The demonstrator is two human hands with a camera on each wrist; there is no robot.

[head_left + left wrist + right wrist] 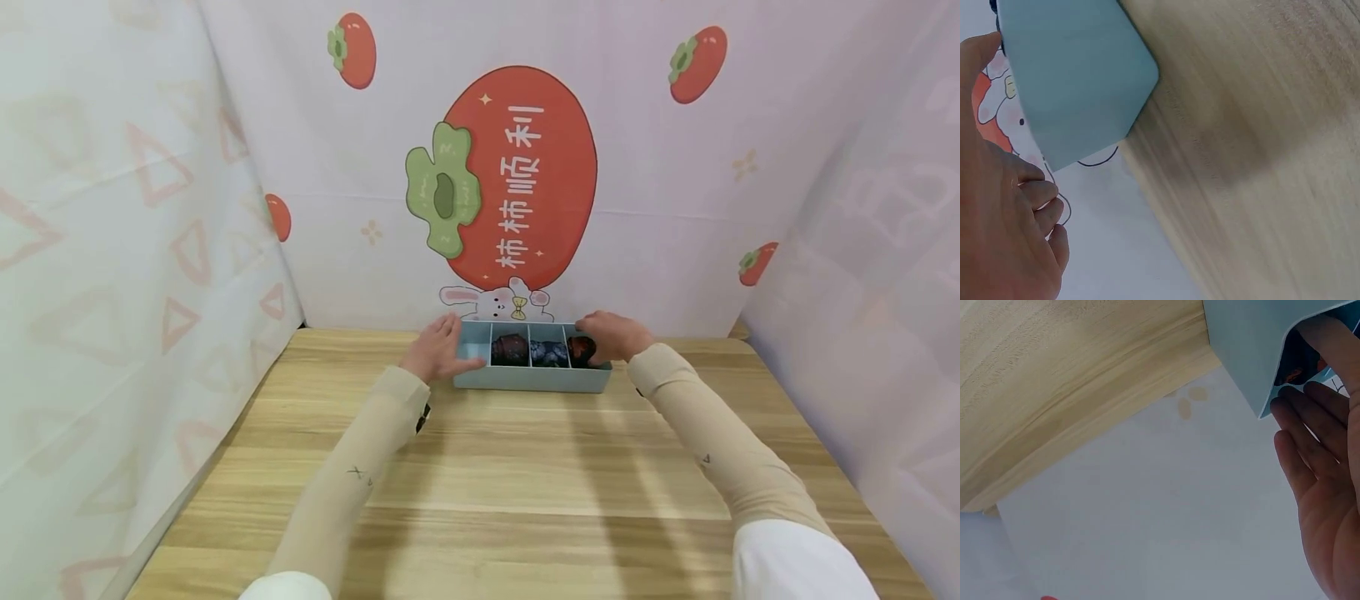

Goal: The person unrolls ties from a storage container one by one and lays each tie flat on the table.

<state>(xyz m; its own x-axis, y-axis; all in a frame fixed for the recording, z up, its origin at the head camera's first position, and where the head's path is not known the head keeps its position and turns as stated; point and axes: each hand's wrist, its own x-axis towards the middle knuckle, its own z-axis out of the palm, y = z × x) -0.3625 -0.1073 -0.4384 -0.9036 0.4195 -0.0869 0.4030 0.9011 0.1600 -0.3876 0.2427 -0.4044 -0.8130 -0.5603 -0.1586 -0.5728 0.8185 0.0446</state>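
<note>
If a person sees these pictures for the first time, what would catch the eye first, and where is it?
Probably the huge red persimmon print, upper centre on the backdrop cloth. Below it, on the wooden table, sits a light blue divided box, with dark patterned bundles in its three right-hand compartments. The left hand is at its left end, the right hand at its right.

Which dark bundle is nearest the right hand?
The roundish black and orange bundle beside the right hand; the dark red bundle and patterned blue bundle lie farther left.
</note>
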